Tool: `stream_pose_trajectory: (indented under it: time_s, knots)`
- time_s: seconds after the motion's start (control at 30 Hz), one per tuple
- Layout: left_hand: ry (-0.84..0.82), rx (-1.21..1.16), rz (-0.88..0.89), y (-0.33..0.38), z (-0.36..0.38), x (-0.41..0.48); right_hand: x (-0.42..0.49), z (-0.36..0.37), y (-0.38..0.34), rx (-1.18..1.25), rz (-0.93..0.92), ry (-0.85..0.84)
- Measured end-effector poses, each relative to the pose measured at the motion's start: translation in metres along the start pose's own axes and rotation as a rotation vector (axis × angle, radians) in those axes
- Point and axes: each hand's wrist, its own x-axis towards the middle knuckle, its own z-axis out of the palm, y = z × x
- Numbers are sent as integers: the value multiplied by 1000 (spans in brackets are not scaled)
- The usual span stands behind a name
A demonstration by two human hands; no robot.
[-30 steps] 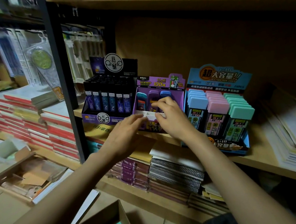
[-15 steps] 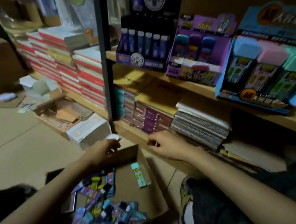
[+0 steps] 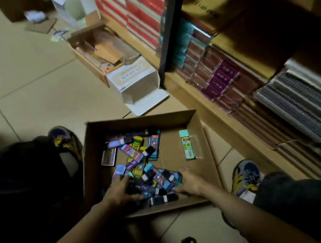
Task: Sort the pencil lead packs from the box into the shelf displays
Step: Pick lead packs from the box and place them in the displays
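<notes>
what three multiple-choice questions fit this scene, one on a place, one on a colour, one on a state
1. Where does the lone rectangular pencil lead pack lie?
A. on the floor tiles
B. in the open brown cardboard box, apart from the heap of mixed lead packs
C. on the wooden shelf

2. What colour is that lone pack's cap?
A. red
B. black
C. mint green

3. Where are the left hand and the right hand?
A. both down in the box, touching the heap
B. both raised to the shelf
C. one lifting the lone pack

Answers:
1 B, it lies by itself on a bare part of the box floor.
2 C, its top end is mint green.
3 A, both hands rest on the near end of the heap.
</notes>
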Motion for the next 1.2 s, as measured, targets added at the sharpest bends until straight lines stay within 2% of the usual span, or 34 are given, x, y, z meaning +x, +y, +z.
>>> stream_pose_trajectory:
  time_s: [0.1,0.2,0.37,0.57,0.7,0.77,0.87,1.03,1.2]
  knots:
    - [-76,113,75,-10,8,7,15,12,4,-28,19,49]
    - [-5,114,85,-8,19,12,23,19,3,48,52,120]
    - [135,-28,-13,8,30,25,33,30,-5,213,96,119]
    - [90,-25,-72,17,35,42,36,42,-16,247,109,145]
    - [0,-233,-23,16,25,44,34,42,-22,549,177,150]
    - [-5,-330,-30,14,20,42,35,40,-26,685,219,193]
    - [13,-470,-88,7,12,38,36,37,-36,882,275,172]
    - [157,-876,-267,-6,1,33,30,37,-41,876,277,145]
    - [260,-1041,-343,11,3,29,13,21,-32,1023,300,208]
